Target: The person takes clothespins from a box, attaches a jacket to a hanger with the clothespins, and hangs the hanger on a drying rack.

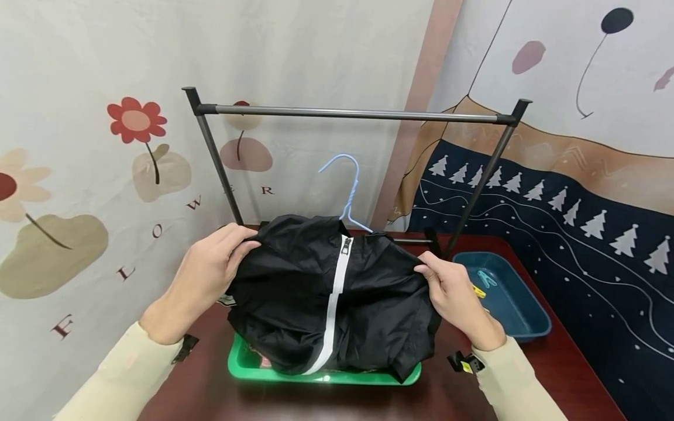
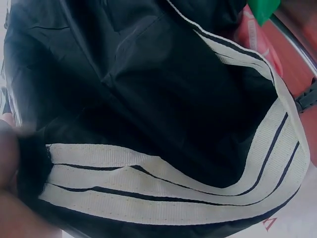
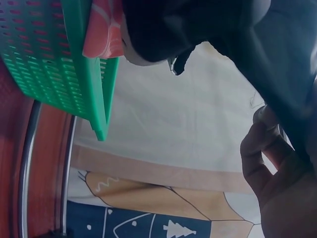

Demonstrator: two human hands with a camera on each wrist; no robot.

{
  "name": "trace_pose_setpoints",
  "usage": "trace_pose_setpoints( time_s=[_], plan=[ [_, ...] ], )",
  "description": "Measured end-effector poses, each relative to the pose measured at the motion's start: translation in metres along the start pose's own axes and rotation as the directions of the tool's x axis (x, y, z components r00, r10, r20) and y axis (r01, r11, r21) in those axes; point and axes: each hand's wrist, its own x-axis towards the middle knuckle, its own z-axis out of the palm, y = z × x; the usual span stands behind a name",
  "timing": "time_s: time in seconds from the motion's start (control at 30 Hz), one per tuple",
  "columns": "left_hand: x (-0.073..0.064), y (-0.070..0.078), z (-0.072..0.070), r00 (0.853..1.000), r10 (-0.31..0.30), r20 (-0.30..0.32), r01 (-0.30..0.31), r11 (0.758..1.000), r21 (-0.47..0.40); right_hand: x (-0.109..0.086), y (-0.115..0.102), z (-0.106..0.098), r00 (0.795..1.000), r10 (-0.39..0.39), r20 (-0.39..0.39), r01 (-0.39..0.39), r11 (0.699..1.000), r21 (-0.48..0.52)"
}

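Observation:
A black jacket (image 1: 295, 280) with a white zipper strip down its front is held up over a green basket (image 1: 321, 377). My left hand (image 1: 205, 275) pinches its shoulder on the left, and my right hand (image 1: 453, 286) pinches the opposite shoulder. A light blue hanger (image 1: 351, 190) sticks out of the collar, hook upward; the rest of it is hidden in the jacket. White-striped trim (image 2: 148, 183) on the jacket fills the lower left wrist view. Thumb and fingers of my right hand (image 3: 282, 168) meet at the dark cloth in the right wrist view.
Behind the jacket stands a metal rack with a grey top bar (image 1: 347, 113). A blue bin (image 1: 526, 310) with several clothespins sits at the right on the dark red table (image 1: 453, 386). Pink cloth (image 3: 104, 29) lies in the green basket. Patterned curtains hang behind.

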Motion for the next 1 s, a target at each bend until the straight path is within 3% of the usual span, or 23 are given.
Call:
trace_pose_setpoints(
  time_s=[0.33, 0.67, 1.0],
  plan=[
    [-0.001, 0.002, -0.002, 0.999, 0.032, 0.000, -0.032, 0.998, 0.052, 0.000, 0.000, 0.004, 0.999, 0.015, 0.036, -0.016, 1.000, 0.020],
    [-0.006, 0.001, 0.001, 1.000, 0.027, 0.013, -0.028, 0.996, 0.083, -0.006, 0.000, -0.002, 0.984, 0.126, 0.126, -0.128, 0.992, 0.007],
    [-0.002, -0.004, 0.005, 0.987, 0.117, -0.106, -0.108, 0.990, 0.091, -0.004, 0.000, -0.008, 0.979, 0.160, 0.126, -0.155, 0.987, -0.048]
  ],
)
